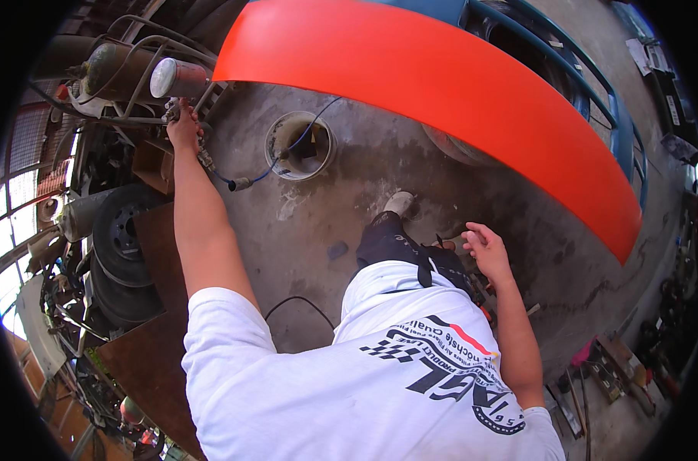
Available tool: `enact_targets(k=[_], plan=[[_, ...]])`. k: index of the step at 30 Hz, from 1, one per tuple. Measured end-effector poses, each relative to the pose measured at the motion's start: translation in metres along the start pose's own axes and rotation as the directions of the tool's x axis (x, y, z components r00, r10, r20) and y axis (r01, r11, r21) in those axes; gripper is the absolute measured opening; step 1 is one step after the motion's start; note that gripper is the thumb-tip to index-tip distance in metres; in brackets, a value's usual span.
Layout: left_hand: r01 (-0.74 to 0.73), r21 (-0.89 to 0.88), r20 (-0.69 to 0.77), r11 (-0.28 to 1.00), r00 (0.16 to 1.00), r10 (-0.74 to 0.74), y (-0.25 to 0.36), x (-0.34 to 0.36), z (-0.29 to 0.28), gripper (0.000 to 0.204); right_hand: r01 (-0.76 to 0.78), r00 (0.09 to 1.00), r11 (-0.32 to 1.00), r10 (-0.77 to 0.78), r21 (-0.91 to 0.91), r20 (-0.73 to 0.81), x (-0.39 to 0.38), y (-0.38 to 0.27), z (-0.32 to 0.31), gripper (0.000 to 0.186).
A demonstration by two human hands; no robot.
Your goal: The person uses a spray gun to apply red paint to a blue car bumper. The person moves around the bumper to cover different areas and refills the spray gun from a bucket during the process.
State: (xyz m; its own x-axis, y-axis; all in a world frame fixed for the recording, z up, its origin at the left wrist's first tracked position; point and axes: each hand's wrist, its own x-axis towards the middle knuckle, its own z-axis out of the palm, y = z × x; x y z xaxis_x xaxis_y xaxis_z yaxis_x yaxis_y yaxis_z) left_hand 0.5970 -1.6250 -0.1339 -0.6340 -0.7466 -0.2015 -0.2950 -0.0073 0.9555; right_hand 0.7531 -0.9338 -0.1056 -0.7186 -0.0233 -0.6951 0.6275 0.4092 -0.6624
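White shirt (pixel 341 376) right up close, and just past it the right hand (pixel 485 250) hangs loose, fingers half-curled, nothing seen in them! Left hand (pixel 184 129) stretched out, fingers wrapped round a spray gun (pixel 171 112), its cup (pixel 181 78) just above them. Big orange panel (pixel 433 92) arcs from beside that cup to beyond the right fingers. Lower, between both hands' fingers, sits a bucket (pixel 331 156); wheels (pixel 124 233) lie below the left fingers, farther left.

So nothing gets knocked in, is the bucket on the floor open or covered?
Open: the bucket has its mouth uncovered, and its inside shows.
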Motion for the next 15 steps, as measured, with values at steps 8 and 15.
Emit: enact_targets(k=[8, 15], plan=[[0.105, -0.110, 0.104, 0.988, 0.990, -0.094, 0.002, -0.034, 0.039, 0.043, -0.014, 1.000, 1.000, 0.015, 0.007, -0.010, -0.007, 0.004, -0.007, 0.033], [0.212, 0.005, 0.390, 0.977, 0.899, -0.197, 0.024, -0.143, 0.079, 0.041, 0.009, 0.999, 1.000, -0.008, 0.024, -0.033, 0.001, 0.010, -0.015, 0.032]])
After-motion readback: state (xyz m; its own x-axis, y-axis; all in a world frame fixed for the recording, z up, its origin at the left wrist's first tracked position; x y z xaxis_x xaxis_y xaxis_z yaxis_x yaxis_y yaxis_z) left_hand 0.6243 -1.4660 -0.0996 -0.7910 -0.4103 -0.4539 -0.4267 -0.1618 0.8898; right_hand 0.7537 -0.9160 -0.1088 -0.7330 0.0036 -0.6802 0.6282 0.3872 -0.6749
